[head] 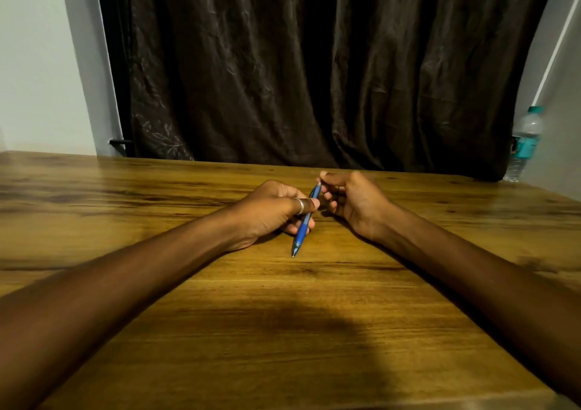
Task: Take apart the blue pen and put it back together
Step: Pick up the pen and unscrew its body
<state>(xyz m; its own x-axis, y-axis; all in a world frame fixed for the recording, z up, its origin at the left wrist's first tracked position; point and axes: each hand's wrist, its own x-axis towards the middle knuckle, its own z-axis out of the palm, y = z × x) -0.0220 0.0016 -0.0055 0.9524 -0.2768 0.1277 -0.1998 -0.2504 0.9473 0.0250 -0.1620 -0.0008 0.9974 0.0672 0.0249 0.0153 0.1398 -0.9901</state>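
The blue pen [304, 224] is in one piece and slants over the wooden table [283, 315], its tip pointing down toward me and its far end up. My left hand [270, 211], with a silver ring on the thumb, grips the barrel at its middle. My right hand [352, 202] pinches the pen's far end between thumb and fingertips. Both forearms rest low over the table. The middle of the barrel is hidden by my left thumb and fingers.
A clear water bottle [525, 143] with a teal cap and label stands at the table's far right edge. A dark curtain [314, 63] hangs behind the table's far edge, with pale walls on either side.
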